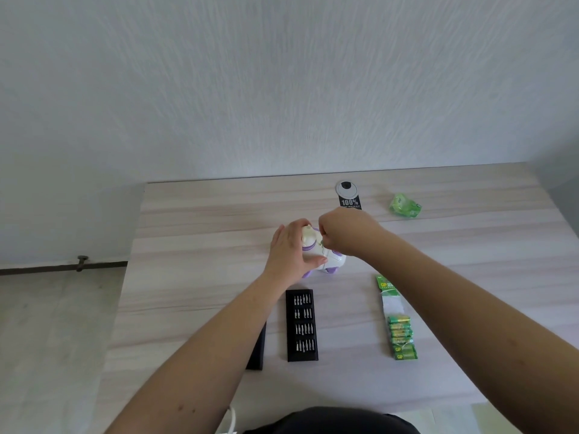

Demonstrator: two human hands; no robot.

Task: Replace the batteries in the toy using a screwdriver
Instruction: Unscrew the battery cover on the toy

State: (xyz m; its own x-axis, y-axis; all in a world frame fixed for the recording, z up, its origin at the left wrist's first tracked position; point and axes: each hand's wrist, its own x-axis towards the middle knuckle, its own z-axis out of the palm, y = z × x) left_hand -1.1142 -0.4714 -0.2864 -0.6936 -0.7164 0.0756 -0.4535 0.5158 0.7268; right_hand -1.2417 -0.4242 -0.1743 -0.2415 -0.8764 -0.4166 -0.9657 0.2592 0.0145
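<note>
Left hand [289, 250] steadies toy [313, 245]; tray [301, 325] holds bits.

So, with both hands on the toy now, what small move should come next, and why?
Probably press the green battery down into the toy. The left hand already steadies the toy on the table, and the right hand pinches something small and green at its top. Whether it goes in or comes out cannot be told for sure.

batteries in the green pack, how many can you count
5 or so, stacked in a row in the battery pack near the table's right front, beside the bit tray. Blurry wrap; the count may be off.
</note>
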